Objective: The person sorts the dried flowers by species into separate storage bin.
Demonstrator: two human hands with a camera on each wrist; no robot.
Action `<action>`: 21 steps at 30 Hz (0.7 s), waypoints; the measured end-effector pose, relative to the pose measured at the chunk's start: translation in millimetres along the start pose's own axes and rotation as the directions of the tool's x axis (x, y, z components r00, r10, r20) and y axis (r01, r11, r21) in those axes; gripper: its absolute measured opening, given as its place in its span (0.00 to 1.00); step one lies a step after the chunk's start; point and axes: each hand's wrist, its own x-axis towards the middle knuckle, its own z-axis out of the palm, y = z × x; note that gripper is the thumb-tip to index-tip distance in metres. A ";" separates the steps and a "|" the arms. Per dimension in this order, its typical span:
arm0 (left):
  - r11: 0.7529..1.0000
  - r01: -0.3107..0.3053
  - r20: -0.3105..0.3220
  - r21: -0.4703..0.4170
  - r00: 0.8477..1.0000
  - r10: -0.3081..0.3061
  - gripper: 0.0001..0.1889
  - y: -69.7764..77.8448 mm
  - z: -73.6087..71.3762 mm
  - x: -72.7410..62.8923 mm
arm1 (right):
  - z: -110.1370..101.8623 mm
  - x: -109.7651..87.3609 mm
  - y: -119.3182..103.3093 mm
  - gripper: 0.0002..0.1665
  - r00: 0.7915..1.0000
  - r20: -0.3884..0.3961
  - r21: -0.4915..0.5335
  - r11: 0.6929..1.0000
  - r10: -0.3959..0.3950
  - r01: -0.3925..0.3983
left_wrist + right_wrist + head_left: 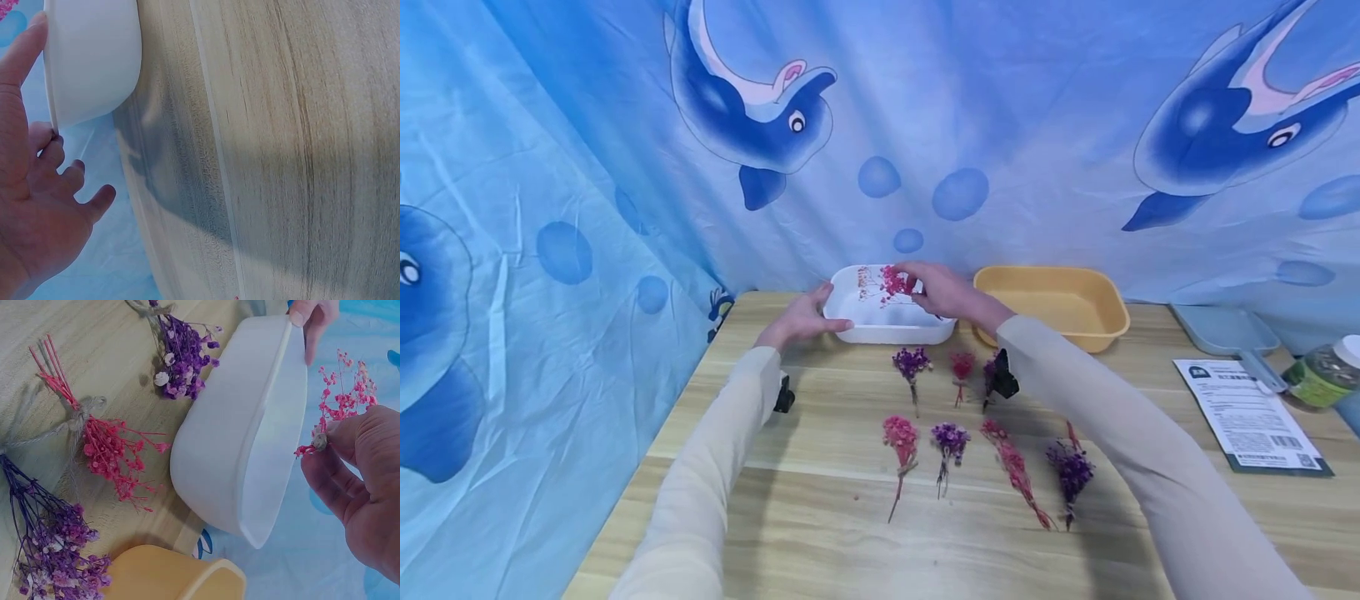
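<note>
Pink flower bunch (347,397) over opening of white tub (887,335), tied stems pinched between thumb and fingers of right hand (938,290); forearm slants in from right. Left hand (801,318) at tub's left end, thumb and forefinger spread, clamped on rim. Yellow tub (1093,340) just right.

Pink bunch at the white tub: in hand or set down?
In hand: the right hand pinches the pink bunch at its tied stems.
</note>
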 end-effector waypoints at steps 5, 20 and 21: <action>1.000 0.016 -0.003 0.020 1.000 -0.016 0.59 -0.4 -0.2 -1.1 | 5.5 5.6 5.1 0.37 0.999 -0.021 -0.039 0.999 -0.033 0.032; 0.999 0.032 0.005 -0.011 0.999 -0.032 0.59 3.0 -1.5 -1.0 | 22.2 21.9 12.5 0.38 0.996 -0.010 -0.128 0.988 -0.084 0.082; 0.999 0.034 0.007 -0.009 0.999 -0.034 0.59 2.9 -1.3 -1.4 | 23.7 22.3 12.6 0.39 0.996 -0.007 -0.129 0.988 -0.089 0.087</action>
